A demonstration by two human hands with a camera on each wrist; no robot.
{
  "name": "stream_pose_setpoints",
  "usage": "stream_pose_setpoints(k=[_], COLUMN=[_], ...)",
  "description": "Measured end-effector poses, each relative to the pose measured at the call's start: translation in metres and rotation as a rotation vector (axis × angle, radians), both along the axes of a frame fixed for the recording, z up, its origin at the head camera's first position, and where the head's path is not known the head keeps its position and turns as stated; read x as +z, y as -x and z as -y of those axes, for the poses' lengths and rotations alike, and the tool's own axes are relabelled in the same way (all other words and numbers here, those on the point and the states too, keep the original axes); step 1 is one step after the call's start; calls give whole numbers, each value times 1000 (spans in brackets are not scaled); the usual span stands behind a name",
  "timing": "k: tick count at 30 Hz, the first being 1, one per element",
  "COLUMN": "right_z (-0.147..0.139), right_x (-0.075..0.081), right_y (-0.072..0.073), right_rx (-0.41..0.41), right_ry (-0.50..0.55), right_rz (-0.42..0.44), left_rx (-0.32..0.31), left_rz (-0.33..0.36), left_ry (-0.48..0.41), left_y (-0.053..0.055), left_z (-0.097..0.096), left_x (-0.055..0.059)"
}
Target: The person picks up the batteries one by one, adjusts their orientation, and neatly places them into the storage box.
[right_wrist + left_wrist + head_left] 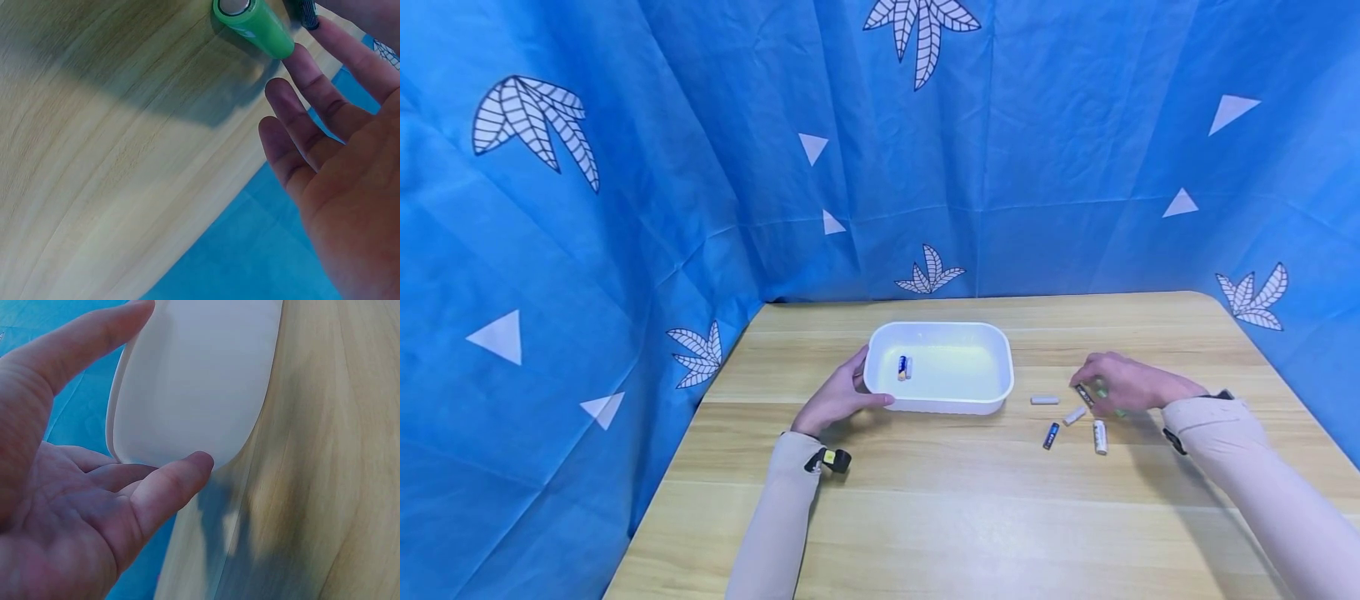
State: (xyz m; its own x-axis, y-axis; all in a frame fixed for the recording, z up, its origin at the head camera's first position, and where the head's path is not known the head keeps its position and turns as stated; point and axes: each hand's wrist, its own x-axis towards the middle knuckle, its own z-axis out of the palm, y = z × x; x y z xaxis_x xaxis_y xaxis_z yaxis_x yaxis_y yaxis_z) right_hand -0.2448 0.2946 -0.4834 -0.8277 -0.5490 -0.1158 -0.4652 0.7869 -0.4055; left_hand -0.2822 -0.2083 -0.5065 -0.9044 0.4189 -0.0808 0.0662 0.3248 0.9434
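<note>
My left hand [837, 402] holds the left end of a white plastic tub [943, 407], its thumb at the front rim and other fingers round the far corner. Inside the tub lie a blue battery [902, 367] and a white battery [909, 367] side by side. Off to the right, my right hand [1126, 385] pinches a black battery [1083, 395] between thumb and index finger, low over the table. A thick green battery [256, 28] lies by its middle fingertip in the right wrist view; the hand partly hides it in the head view.
Loose batteries lie between tub and right hand: a white one [1044, 400], another white one [1074, 416], a small blue one [1051, 436] and a thicker white one [1101, 437]. The wooden table [955, 517] ends at a blue curtain [910, 167] behind it.
</note>
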Motion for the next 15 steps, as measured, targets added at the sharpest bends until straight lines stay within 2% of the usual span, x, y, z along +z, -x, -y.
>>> stream_pose_setpoints(k=[5, 15], right_z=[3, 16], right_x=[1, 14], right_y=[0, 2], right_rx=[-4, -31], right_ry=[4, 69], right_rz=[-19, -48], left_rx=[2, 17], left_rz=[5, 6], left_ry=[9, 27], left_y=[1, 1], left_z=[0, -1], left_x=[-1, -2])
